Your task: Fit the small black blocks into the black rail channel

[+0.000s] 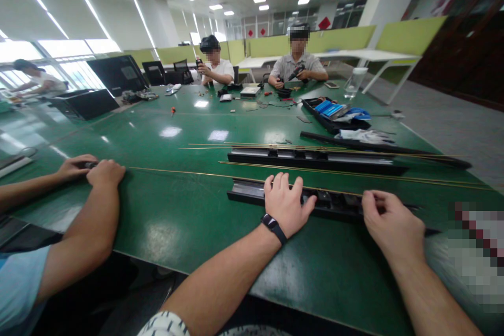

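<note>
In front of me lies a black channel-shaped profile (246, 192) with a silvery inner face and dark blocks inside. A thin brass-coloured rod (177, 171) runs along its far edge and reaches left towards a co-worker's hands. My left hand (285, 202), with a dark band on the wrist, rests on the profile with fingers outstretched. At the right end of the profile my right hand (394, 220) is closed in a pinch, with the rod leading into its fingertips. The fingers partly hide the exact grip.
A second black profile (354, 162) lies farther back, with several thin brass rods (413, 177) beside it. Behind are a long black strip (334, 139), white gloves (366, 137) and a black tray (333, 125). A co-worker's hands (106, 172) are at left; two people sit opposite.
</note>
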Demonstrator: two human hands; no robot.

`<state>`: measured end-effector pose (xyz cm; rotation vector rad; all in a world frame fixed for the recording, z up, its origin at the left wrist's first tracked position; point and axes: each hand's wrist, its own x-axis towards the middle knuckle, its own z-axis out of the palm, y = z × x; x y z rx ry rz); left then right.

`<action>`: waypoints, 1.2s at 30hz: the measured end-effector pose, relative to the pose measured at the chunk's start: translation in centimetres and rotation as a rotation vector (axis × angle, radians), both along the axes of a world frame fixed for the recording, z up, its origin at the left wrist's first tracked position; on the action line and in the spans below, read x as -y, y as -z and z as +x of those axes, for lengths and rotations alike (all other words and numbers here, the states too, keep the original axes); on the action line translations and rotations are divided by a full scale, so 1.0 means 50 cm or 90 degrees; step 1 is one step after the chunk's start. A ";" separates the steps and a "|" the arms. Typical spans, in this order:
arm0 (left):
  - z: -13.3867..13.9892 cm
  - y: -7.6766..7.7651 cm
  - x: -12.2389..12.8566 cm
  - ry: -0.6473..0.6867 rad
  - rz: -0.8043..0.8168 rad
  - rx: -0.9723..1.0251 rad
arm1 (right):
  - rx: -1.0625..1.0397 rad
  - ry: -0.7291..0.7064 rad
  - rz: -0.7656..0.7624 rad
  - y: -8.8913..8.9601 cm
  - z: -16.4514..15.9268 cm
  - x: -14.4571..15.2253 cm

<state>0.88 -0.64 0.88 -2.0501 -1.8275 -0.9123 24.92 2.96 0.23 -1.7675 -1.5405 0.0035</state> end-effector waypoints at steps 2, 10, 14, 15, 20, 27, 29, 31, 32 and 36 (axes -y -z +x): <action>0.000 0.000 0.001 0.001 0.000 -0.001 | -0.002 0.001 0.002 -0.001 -0.001 0.001; 0.001 -0.001 0.001 -0.002 -0.005 -0.001 | 0.015 0.006 0.006 -0.006 -0.009 0.003; 0.001 0.000 0.000 -0.002 -0.004 -0.002 | 0.013 -0.004 0.007 -0.007 -0.009 0.005; 0.001 0.000 0.000 -0.004 -0.004 -0.003 | 0.012 -0.009 0.009 -0.006 -0.008 0.006; 0.001 0.000 -0.001 -0.007 -0.006 -0.015 | 0.033 -0.040 0.023 0.001 -0.007 0.005; -0.001 -0.003 0.003 0.005 -0.010 -0.004 | 0.025 -0.043 0.037 -0.004 -0.008 0.011; -0.003 -0.002 0.001 0.013 -0.011 -0.002 | 0.024 -0.020 0.037 -0.004 -0.008 0.011; -0.005 -0.001 0.000 0.016 -0.013 -0.002 | 0.019 0.001 0.044 -0.002 -0.007 0.011; -0.006 0.000 0.000 0.017 -0.015 -0.004 | 0.014 0.009 0.047 -0.001 -0.006 0.010; -0.007 0.001 0.000 0.014 -0.016 -0.017 | 0.007 0.029 0.040 0.000 -0.001 0.009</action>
